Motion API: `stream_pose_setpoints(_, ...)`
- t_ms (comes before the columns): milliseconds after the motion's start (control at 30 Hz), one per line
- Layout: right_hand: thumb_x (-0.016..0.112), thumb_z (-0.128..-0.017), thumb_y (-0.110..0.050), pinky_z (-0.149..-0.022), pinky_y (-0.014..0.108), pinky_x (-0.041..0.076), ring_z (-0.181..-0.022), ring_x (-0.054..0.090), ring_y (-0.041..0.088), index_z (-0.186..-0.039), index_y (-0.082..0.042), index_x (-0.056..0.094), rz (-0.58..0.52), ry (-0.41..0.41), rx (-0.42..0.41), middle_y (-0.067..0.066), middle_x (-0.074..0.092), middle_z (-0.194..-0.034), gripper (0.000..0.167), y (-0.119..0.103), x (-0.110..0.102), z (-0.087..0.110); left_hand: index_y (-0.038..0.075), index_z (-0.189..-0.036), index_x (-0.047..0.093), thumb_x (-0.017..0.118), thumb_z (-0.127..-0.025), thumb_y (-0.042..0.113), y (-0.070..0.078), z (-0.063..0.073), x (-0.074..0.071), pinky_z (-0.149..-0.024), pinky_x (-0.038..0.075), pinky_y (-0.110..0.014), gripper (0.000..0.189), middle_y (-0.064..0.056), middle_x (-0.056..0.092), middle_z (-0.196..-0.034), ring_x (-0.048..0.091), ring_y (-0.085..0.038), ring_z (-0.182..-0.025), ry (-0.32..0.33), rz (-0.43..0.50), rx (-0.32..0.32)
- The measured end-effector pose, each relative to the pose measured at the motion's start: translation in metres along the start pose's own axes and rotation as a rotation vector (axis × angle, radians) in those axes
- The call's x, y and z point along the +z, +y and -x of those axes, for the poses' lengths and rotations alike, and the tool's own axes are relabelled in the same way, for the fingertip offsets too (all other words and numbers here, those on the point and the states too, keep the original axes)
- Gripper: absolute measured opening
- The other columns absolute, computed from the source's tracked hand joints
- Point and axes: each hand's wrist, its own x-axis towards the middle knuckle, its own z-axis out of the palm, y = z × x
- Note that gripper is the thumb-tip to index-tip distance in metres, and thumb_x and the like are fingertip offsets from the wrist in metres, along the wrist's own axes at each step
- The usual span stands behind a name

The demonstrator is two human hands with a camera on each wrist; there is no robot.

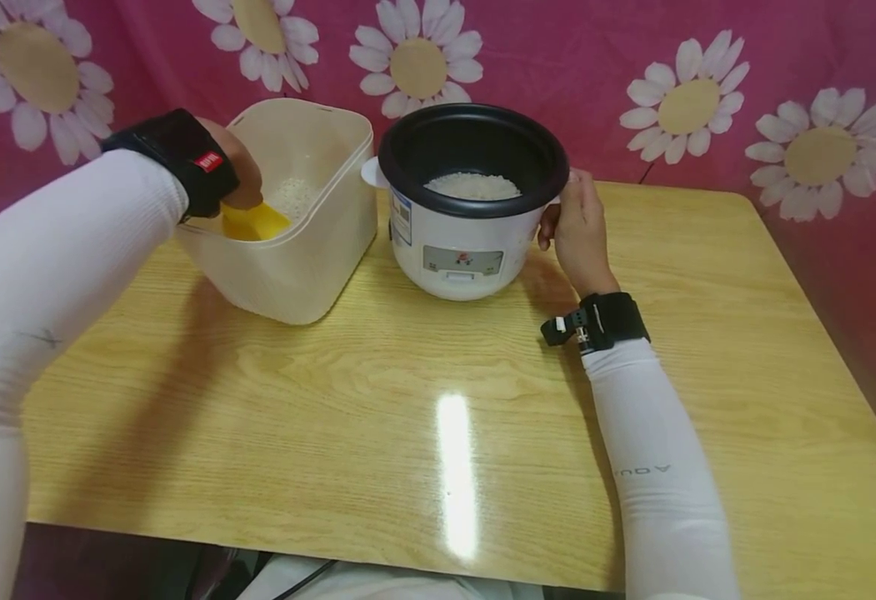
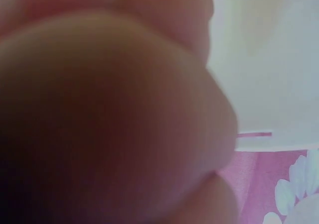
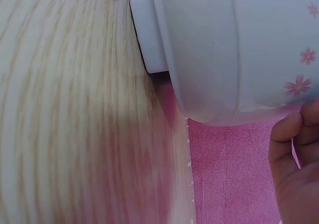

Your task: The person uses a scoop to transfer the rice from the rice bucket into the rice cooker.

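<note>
My left hand (image 1: 241, 171) reaches over the near left rim of a cream rice bin (image 1: 310, 275) and grips a yellow scoop (image 1: 257, 223). Loose white rice (image 1: 295, 196) lies inside the bin; the scoop's handle is hidden by the hand. In the left wrist view, blurred fingers (image 2: 124, 109) fill most of the picture beside the bin's pale wall. To the right stands a white rice cooker (image 1: 463, 242) with a black inner pot (image 1: 407, 167) holding rice (image 1: 473, 185). My right hand (image 1: 583, 233) holds the cooker's right side handle, its fingers curled under it.
The wooden table (image 1: 332, 433) carries both containers near its back edge, bin and cooker close side by side. Behind them hangs a pink cloth (image 1: 573, 67) with large white daisies. A light reflection shows on the tabletop toward the front.
</note>
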Motion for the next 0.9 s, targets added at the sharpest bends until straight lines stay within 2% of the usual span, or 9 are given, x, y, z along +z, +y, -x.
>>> stream_pose_setpoints(67, 0.036, -0.110, -0.049, -0.054, 0.022, 0.046, -0.060, 0.048, 0.016, -0.124, -0.029, 0.050, -0.006, 0.003, -0.001, 0.000, 0.049, -0.075, 0.027, 0.000, 0.000, 0.000, 0.004, -0.088, 0.069, 0.072, -0.081, 0.018, -0.002, 0.003, 0.001, -0.056, 0.053, -0.032, 0.016, -0.003, 0.057, -0.071, 0.056, -0.023, -0.061, 0.022, -0.016, 0.022)
stream_pose_setpoints(167, 0.036, -0.110, -0.048, -0.053, 0.022, 0.045, -0.059, 0.047, 0.016, -0.123, -0.029, 0.050, -0.015, 0.006, -0.011, 0.000, 0.049, -0.074, 0.027, -0.001, 0.001, 0.001, 0.004, -0.087, 0.069, 0.071, -0.079, 0.019, -0.004, 0.007, 0.002, -0.056, 0.051, -0.034, 0.018, -0.005, 0.059, -0.074, 0.055, -0.026, -0.065, 0.057, -0.090, 0.076)
stream_pose_setpoints(333, 0.036, -0.110, -0.047, -0.052, 0.022, 0.044, -0.058, 0.047, 0.016, -0.121, -0.028, 0.051, -0.039, 0.000, -0.023, 0.001, 0.048, -0.072, 0.026, 0.001, 0.004, 0.001, 0.007, -0.077, 0.066, 0.068, -0.078, 0.022, -0.003, 0.011, 0.002, -0.057, 0.045, -0.036, 0.015, -0.007, 0.056, -0.075, 0.052, -0.027, -0.071, 0.081, -0.275, 0.165)
stream_pose_setpoints(433, 0.036, -0.110, -0.047, -0.053, 0.022, 0.045, -0.059, 0.048, 0.016, -0.122, -0.028, 0.050, -0.033, -0.002, -0.013, 0.001, 0.049, -0.073, 0.026, 0.002, 0.004, 0.001, 0.009, -0.073, 0.065, 0.068, -0.077, 0.022, 0.002, 0.011, 0.000, -0.058, 0.045, -0.036, 0.014, -0.006, 0.056, -0.074, 0.052, -0.027, -0.071, 0.091, -0.309, 0.177)
stream_pose_setpoints(633, 0.034, -0.110, -0.051, -0.055, 0.022, 0.046, -0.060, 0.048, 0.016, -0.123, -0.030, 0.048, 0.021, 0.004, -0.012, -0.001, 0.050, -0.076, 0.029, 0.000, 0.001, -0.001, 0.011, -0.066, 0.059, 0.066, -0.075, 0.022, 0.010, 0.008, 0.000, -0.056, 0.044, -0.036, 0.015, -0.005, 0.055, -0.071, 0.052, -0.027, -0.068, 0.134, -0.259, 0.152)
stream_pose_setpoints(800, 0.036, -0.110, -0.048, -0.053, 0.022, 0.045, -0.058, 0.048, 0.017, -0.122, -0.028, 0.049, -0.024, -0.002, -0.020, 0.000, 0.050, -0.075, 0.027, -0.001, 0.002, -0.001, 0.010, -0.067, 0.059, 0.066, -0.075, 0.021, 0.011, 0.004, 0.002, -0.055, 0.044, -0.036, 0.016, -0.005, 0.056, -0.070, 0.052, -0.026, -0.066, 0.154, -0.255, 0.168)
stream_pose_setpoints(900, 0.036, -0.110, -0.048, -0.053, 0.022, 0.045, -0.057, 0.048, 0.016, -0.121, -0.027, 0.050, -0.026, 0.000, -0.025, 0.000, 0.049, -0.073, 0.026, -0.001, 0.003, 0.000, 0.008, -0.073, 0.063, 0.067, -0.076, 0.023, 0.011, 0.001, 0.003, -0.056, 0.044, -0.037, 0.016, -0.006, 0.058, -0.073, 0.052, -0.027, -0.067, 0.162, -0.238, 0.154)
